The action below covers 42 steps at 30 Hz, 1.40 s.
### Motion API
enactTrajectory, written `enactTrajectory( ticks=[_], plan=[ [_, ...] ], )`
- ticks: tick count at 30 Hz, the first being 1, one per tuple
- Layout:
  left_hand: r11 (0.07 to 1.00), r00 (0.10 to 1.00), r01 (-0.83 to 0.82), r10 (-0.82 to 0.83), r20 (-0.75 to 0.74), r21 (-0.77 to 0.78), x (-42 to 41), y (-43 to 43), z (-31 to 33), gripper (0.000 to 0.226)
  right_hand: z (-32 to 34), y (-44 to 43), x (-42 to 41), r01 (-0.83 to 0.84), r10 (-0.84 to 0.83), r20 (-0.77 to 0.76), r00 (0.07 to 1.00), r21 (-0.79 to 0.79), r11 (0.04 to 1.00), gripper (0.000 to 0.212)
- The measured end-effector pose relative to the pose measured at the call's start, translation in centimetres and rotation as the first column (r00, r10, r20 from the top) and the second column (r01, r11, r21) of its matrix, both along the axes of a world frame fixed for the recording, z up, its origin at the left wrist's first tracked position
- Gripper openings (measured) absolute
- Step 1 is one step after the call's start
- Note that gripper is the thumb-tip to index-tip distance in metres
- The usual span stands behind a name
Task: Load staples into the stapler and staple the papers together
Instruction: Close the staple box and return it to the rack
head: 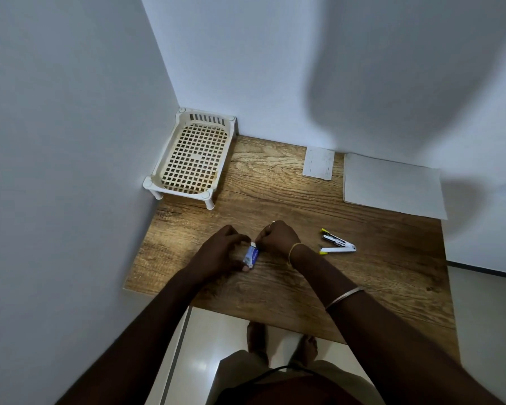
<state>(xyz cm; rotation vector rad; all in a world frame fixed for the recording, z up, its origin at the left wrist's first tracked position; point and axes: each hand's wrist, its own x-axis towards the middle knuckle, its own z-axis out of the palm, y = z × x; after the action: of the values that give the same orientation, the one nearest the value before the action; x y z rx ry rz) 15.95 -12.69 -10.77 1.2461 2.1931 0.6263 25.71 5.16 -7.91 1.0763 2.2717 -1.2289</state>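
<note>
A small blue and white staple box [252,255] is held over the wooden table [275,185] near its front left. My left hand [219,252] grips the box's lower end. My right hand [278,238] pinches the white flap at the box's upper end. To the right of my right wrist, a white stapler with yellow tips [336,244] lies swung wide open on the table. A stack of white papers [392,185] lies at the back right against the wall.
A cream plastic basket tray on short legs [193,156] stands in the back left corner. A small white paper slip [318,163] lies at the back middle. Walls close in the left and back. The table's front edge runs above my feet.
</note>
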Motion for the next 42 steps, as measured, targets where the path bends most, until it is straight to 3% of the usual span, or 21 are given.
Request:
enactTrajectory(
  ticks=[13, 22, 31, 36, 39, 42],
  plan=[
    [1.0, 1.0, 0.002, -0.002, -0.014, 0.003, 0.4, 0.2, 0.5, 0.063, 0.9, 0.0, 1.3, -0.122, 0.123, -0.092, 0.988, 0.017, 0.992, 0.01],
    [0.999, 0.999, 0.034, -0.034, -0.018, 0.014, 1.0, 0.0, 1.8, 0.062, 0.2, -2.7, 3.2, -0.107, 0.142, -0.214, 0.967, 0.167, 0.98, 0.013],
    [0.991, 0.959, 0.126, -0.111, -0.261, 0.043, 3.2, 0.7, 2.2, 0.044, -0.5, -4.6, 5.2, 0.009, 0.055, -0.259, 0.964, 0.242, 0.97, 0.023],
    [0.993, 0.886, 0.118, -0.092, -0.453, 0.028, 5.5, 1.6, 2.1, 0.037, 0.1, -3.6, 5.9, 0.023, 0.025, -0.179, 0.984, 0.258, 0.966, 0.033],
    [0.998, 0.881, 0.052, -0.024, -0.472, 0.046, 7.2, 2.7, 2.3, 0.032, 1.1, -2.7, 6.3, -0.041, 0.091, -0.118, 0.989, 0.368, 0.929, 0.03],
    [0.994, 0.918, 0.011, 0.033, -0.394, 0.109, 8.3, 4.1, 2.5, 0.036, 2.4, -1.2, 7.8, -0.046, 0.133, -0.145, 0.98, 0.487, 0.872, 0.028]
  ],
)
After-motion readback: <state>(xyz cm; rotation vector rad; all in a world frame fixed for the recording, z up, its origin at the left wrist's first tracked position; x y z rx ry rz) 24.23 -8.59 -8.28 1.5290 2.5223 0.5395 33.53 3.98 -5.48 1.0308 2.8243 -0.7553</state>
